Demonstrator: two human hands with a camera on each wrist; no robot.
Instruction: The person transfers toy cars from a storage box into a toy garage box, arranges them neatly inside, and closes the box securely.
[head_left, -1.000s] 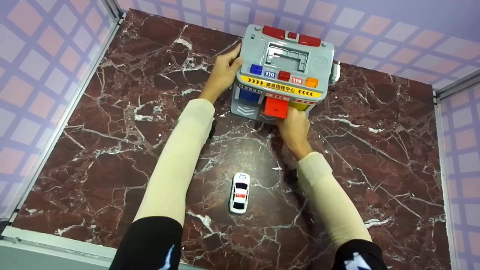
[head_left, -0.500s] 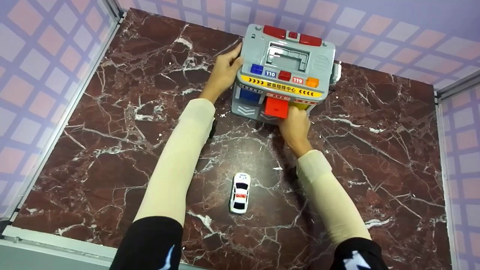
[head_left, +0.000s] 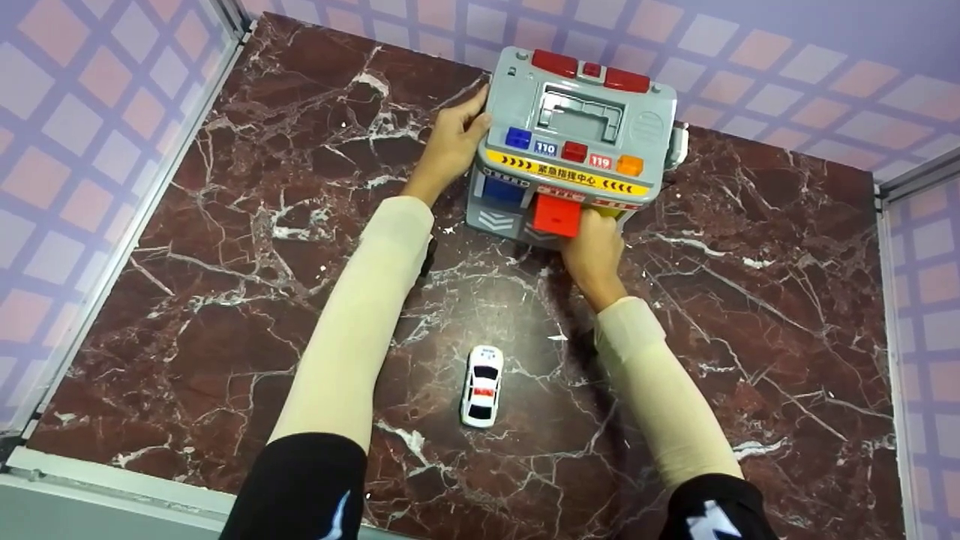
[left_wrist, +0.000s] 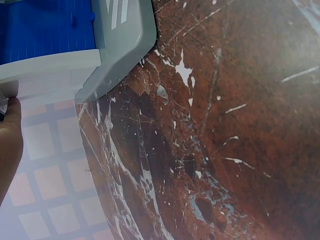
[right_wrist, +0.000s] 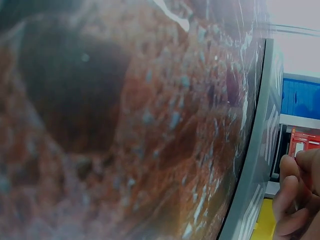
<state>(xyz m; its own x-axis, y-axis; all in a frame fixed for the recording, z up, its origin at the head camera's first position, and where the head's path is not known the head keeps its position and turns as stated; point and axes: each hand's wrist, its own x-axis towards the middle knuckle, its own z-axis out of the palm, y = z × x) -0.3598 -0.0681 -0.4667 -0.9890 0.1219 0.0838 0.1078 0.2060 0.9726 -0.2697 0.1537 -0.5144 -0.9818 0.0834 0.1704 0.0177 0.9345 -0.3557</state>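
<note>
A grey toy emergency-station garage (head_left: 506,112) stands toward the back, with blue, red and orange buttons on top. My left hand (head_left: 450,142) rests against its left side, thumb near the roof edge. In the left wrist view, part of that hand (left_wrist: 9,145) shows beside the white side wall. My right hand (head_left: 594,251) is at the front, its fingertips under the red door (head_left: 556,216), which sticks out. In the right wrist view, its curled fingers (right_wrist: 290,192) pinch at a red piece (right_wrist: 307,137) with a white patch in the middle bay. What exactly they grip is partly hidden.
A white toy police car (head_left: 482,386) with a red roof bar sits in front of the garage, between my forearms. Beneath everything is a dark red marbled tabletop (head_left: 225,337). Tiled-pattern walls (head_left: 757,67) border the back and sides.
The garage and both hands appear very slightly further right in the head view, as does the whole scene. The hold of each hand looks the same.
</note>
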